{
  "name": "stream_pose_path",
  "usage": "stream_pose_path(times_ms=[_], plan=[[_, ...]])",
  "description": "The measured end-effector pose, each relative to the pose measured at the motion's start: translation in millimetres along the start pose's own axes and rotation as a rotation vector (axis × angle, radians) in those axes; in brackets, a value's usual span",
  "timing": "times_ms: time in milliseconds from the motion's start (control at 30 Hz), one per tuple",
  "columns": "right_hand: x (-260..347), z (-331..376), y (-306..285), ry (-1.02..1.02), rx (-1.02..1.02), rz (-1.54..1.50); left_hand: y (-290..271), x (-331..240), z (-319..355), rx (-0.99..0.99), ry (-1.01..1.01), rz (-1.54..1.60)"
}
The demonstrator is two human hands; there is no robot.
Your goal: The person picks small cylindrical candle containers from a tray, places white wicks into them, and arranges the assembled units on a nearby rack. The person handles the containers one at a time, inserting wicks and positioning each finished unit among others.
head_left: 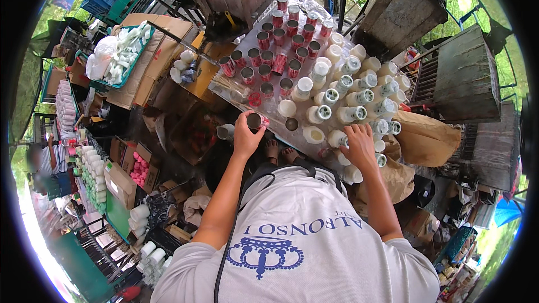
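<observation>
My left hand (246, 135) is closed around a red tin can (257, 120) with an open top, held off the table's near edge. Over the right part of the table, my right hand (360, 143) has curled fingers on a white cup-shaped container (337, 138). Part of that container is hidden by the fingers. Several more white containers (350, 115), some with green print, stand or lean around it. Farther off, open red cans (279, 36) stand in loose rows, and one red can (279, 64) is tipped. A small metal cup (291, 124) sits near the front edge.
The table (223, 85) has a pale covering. A brown paper sack (429, 138) is right of it. At left, a green tray (121, 81) holds white pieces on cardboard, and a box holds pink items (140, 169). Another person (51, 159) is far left.
</observation>
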State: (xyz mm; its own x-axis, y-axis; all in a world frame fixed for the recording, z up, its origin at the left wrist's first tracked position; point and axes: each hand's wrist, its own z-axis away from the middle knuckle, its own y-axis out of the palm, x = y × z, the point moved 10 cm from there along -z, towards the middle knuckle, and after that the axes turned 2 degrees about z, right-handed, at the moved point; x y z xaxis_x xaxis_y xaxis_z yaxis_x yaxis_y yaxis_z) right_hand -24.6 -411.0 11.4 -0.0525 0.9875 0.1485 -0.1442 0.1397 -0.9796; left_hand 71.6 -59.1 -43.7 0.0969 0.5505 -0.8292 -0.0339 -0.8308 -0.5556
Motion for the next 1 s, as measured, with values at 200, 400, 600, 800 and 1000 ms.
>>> stream_pose_path(times_ms=[200,400,600,800,1000], plan=[[15.6,7.0,-47.9,0.029,-0.163,-0.122,-19.9,19.1,-28.1,-0.069,-0.063,0.292],[17.9,24.6,-68.2,0.108,-0.299,-0.198,-48.4,10.9,-100.2,-0.116,-0.001,0.377],[14.5,47.6,-67.6,0.212,-0.375,-0.190,-60.9,-30.9,-239.7,-0.075,0.264,-0.184],[13.3,74.0,-75.1,0.387,-0.366,-0.179,-3.9,27.9,-362.8,0.106,0.169,-0.435],[14.2,111.7,-76.4,0.562,-0.384,-0.131,46.0,76.5,-392.8,0.248,-0.009,-0.574]])
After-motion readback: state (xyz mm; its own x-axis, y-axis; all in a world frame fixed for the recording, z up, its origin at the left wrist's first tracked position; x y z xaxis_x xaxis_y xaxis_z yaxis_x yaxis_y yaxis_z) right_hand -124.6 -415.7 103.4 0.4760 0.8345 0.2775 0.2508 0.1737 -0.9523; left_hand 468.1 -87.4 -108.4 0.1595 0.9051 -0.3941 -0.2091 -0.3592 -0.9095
